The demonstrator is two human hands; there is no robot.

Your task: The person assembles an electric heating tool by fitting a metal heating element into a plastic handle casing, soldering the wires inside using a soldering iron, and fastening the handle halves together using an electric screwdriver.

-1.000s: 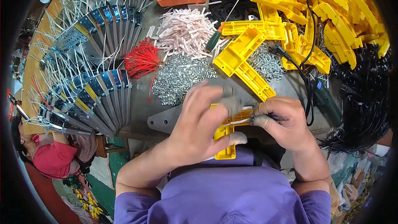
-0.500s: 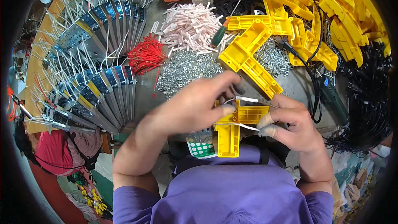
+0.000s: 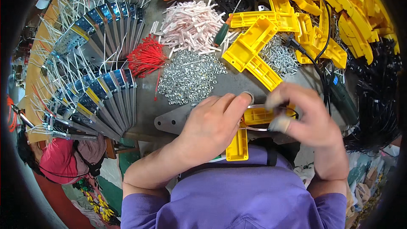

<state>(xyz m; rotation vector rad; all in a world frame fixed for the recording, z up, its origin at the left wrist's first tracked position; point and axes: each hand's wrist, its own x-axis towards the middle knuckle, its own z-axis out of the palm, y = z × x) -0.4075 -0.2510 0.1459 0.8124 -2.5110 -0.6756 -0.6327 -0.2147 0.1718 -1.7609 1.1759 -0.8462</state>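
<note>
A yellow plastic housing (image 3: 237, 146) with ribbed compartments lies at the table's near edge, in front of my body. My left hand (image 3: 216, 121) is closed over its left part, fingers bent and thumb side down on it; the fingertips' exact hold is partly hidden. From under this hand a flat grey metal plate (image 3: 169, 121) with round holes sticks out to the left. White-sleeved wires (image 3: 257, 129) run across the housing towards the right. My right hand (image 3: 309, 112) hovers at the housing's right end, slightly blurred, thumb and fingers apart. A dark wire end (image 3: 293, 111) shows beside it.
Beyond my hands lie a pile of nuts (image 3: 186, 76), white sleeves (image 3: 190, 25), red wires (image 3: 147, 57) and screws (image 3: 280, 55). A screwdriver (image 3: 222, 34) rests near yellow housings (image 3: 250, 44). Metal plates with wires (image 3: 101, 97) stand at left; black cables (image 3: 375, 101) hang at right.
My right hand has let go of the white-sleeved wire and moved right and up, its fingers parting. My left hand has come down over the housing, and the metal plate shows more at its left.
</note>
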